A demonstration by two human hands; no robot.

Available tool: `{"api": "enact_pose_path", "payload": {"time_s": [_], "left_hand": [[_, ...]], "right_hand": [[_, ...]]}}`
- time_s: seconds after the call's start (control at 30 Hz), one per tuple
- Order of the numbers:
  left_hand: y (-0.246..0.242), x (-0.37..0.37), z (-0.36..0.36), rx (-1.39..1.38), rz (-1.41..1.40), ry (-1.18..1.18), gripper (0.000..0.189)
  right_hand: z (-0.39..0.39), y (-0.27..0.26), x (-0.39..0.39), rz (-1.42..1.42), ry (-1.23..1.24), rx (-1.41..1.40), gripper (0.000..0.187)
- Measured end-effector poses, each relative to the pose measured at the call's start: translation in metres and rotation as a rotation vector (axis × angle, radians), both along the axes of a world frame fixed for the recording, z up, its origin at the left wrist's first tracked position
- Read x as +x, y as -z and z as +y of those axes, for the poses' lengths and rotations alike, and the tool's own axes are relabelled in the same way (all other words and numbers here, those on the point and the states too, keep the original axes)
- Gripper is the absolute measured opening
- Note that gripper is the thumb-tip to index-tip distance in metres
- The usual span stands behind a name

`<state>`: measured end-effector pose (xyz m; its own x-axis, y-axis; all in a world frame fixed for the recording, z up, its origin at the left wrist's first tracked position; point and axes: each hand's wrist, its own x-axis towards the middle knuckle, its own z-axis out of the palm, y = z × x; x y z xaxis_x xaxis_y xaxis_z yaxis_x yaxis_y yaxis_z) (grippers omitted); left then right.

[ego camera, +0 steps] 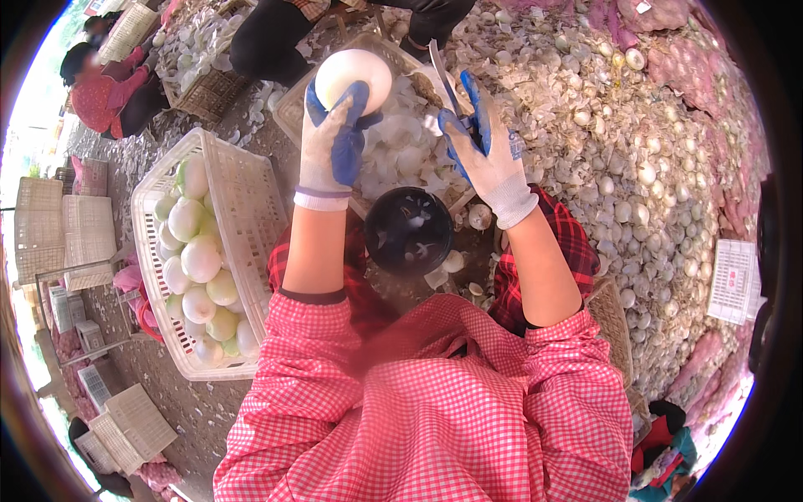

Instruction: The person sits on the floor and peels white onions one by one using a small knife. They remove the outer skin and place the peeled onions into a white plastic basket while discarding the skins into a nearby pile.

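My left hand (335,135), in a white and blue coated glove, holds a large peeled white onion (354,81) up in front of me. In my right hand (483,147), gloved the same way, is a knife (443,76) with its blade pointing up and away. Below both hands a basket (292,113) holds loose onion skins (408,147). Between my knees is a dark round bucket (409,231) with scraps in it. At my left, a white plastic crate (248,188) holds many peeled onions (201,258).
A broad heap of onions and skins (583,144) spreads on the right, with pink mesh sacks (684,75) beyond. Another person's dark-trousered legs (270,41) are across from me. A person in red (103,94) sits at the upper left. Stacked crates (88,232) stand far left.
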<state>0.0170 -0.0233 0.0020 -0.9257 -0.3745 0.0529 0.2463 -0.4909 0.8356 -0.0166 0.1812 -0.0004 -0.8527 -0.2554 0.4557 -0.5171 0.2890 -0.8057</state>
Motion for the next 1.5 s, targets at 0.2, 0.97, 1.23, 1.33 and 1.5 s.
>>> {"api": "enact_pose_path", "payload": {"time_s": [0.2, 0.97, 1.23, 1.33, 1.5], "left_hand": [[-0.007, 0.003, 0.014, 0.198, 0.127, 0.16, 0.054], [0.01, 0.001, 0.013, 0.7, 0.056, 0.482, 0.056], [0.013, -0.004, 0.008, 0.407, -0.145, 0.292, 0.046], [0.016, -0.002, 0.01, 0.443, -0.169, 0.338, 0.04], [0.014, 0.003, 0.014, 0.353, -0.193, 0.331, 0.045]], "right_hand": [[0.014, 0.003, 0.013, 0.259, -0.071, 0.028, 0.06], [-0.018, -0.009, 0.037, 0.388, -0.131, 0.531, 0.069], [-0.012, -0.001, 0.024, 0.416, -0.157, 0.551, 0.072], [-0.006, 0.001, 0.022, 0.473, -0.15, 0.536, 0.071], [0.0, 0.0, 0.023, 0.485, -0.156, 0.592, 0.068]]}}
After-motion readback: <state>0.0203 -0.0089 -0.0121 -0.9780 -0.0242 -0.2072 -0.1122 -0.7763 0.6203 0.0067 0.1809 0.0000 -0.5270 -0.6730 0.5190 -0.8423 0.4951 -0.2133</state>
